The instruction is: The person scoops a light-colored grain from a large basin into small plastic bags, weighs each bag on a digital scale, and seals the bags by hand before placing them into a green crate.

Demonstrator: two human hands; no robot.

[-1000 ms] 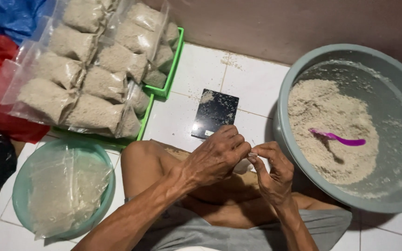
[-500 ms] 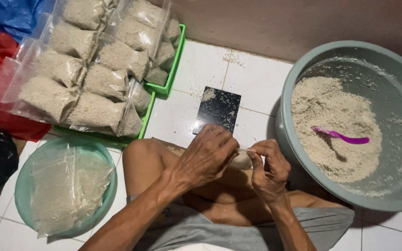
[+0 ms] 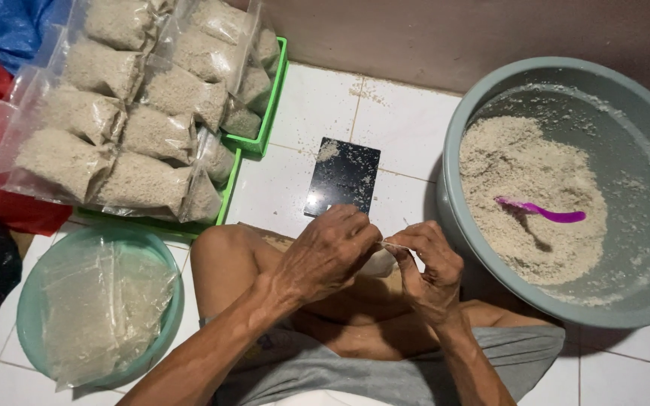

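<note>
- Left hand (image 3: pixel 330 252) and right hand (image 3: pixel 432 267) both pinch the neck of a small filled bag (image 3: pixel 380 262), near the grey basin (image 3: pixel 453 173).
- The bag looks soft, light and slippery; the gathered neck seems the surest hold.

Ahead of my fingers (image 3: pixel 362 239), bare white tiled floor (image 3: pixel 400 128) lies open around the flat black rectangular scale (image 3: pixel 342 177). The big grey plastic basin (image 3: pixel 453 143) of pale grain walls off my right. To the left, green plastic trays (image 3: pixel 272 105) stacked with filled clear bags and a round teal bowl (image 3: pixel 171 316) of empty bags block the way.
</note>
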